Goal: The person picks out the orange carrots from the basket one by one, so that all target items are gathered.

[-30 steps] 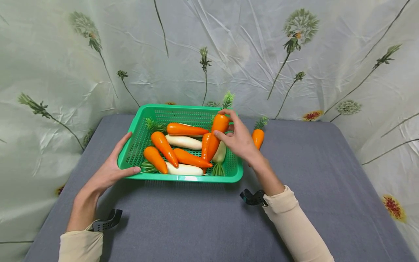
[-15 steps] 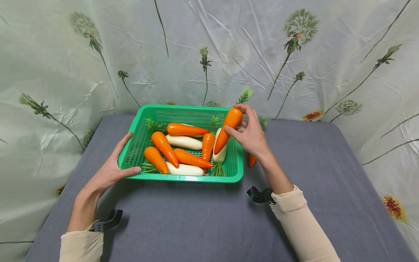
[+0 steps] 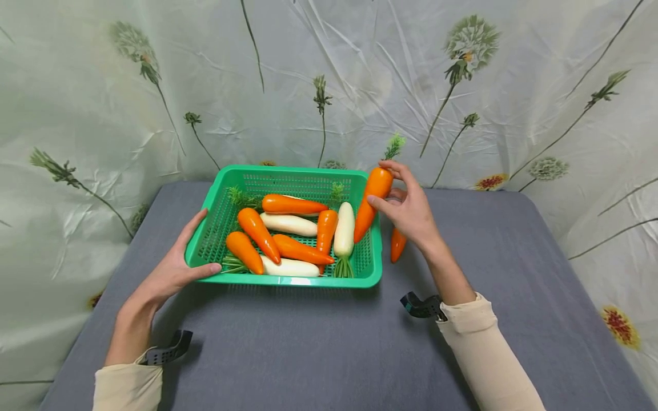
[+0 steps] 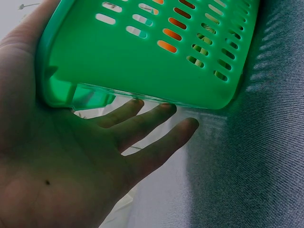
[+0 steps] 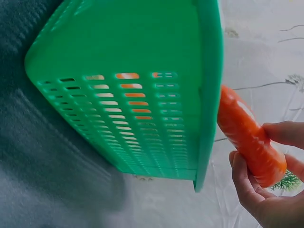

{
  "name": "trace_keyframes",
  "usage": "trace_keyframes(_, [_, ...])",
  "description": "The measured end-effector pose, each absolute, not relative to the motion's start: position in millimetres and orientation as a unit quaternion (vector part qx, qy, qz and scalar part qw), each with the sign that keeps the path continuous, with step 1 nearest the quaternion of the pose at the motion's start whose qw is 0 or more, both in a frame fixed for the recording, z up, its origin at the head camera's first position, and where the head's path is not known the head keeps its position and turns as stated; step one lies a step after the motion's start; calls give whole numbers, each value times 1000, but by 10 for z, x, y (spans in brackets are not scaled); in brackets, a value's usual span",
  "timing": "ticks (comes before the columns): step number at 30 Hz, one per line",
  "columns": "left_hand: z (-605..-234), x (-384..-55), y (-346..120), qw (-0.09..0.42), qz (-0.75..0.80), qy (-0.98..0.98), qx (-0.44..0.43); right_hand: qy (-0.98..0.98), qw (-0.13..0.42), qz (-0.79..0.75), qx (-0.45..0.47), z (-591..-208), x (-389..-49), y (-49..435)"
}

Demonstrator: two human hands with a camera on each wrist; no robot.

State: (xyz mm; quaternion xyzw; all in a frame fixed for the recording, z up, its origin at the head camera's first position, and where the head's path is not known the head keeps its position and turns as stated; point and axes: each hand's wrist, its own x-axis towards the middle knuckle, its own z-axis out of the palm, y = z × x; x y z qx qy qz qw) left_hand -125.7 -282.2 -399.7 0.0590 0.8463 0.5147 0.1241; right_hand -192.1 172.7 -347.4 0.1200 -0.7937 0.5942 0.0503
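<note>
A green plastic basket [image 3: 288, 281] stands mid-table with carrots and white radishes inside. My left hand [image 3: 172, 268] spans its near left corner, thumb along the front rim and fingers against the left side. In the left wrist view, that hand's fingers [image 4: 152, 156] are straight and spread beside the basket wall. My right hand [image 3: 408, 211] grips an orange carrot [image 3: 377, 185] near its thick leafy end. The carrot tilts over the basket's right rim, its tip low and left. In the right wrist view, fingers and thumb pinch the carrot [image 5: 251, 142]; its tip is behind the rim.
Another carrot [image 3: 397, 245] lies on the grey tablecloth [image 3: 288, 354] right of the basket, partly hidden by my right hand. A white radish [image 3: 344, 228] lies along the basket's right end. Behind the table hangs a curtain [image 3: 380, 68] printed with dandelions.
My right hand has moved to the right with the carrot, from above the radish to the basket's right rim. The radish beneath is uncovered. My left hand has stayed in place.
</note>
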Motion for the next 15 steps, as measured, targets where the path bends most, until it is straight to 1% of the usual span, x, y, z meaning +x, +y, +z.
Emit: trace_keyframes(15, [-3997, -1251, -2818, 120, 517, 845, 62, -796, 47, 597, 94, -3414, -1895, 1977])
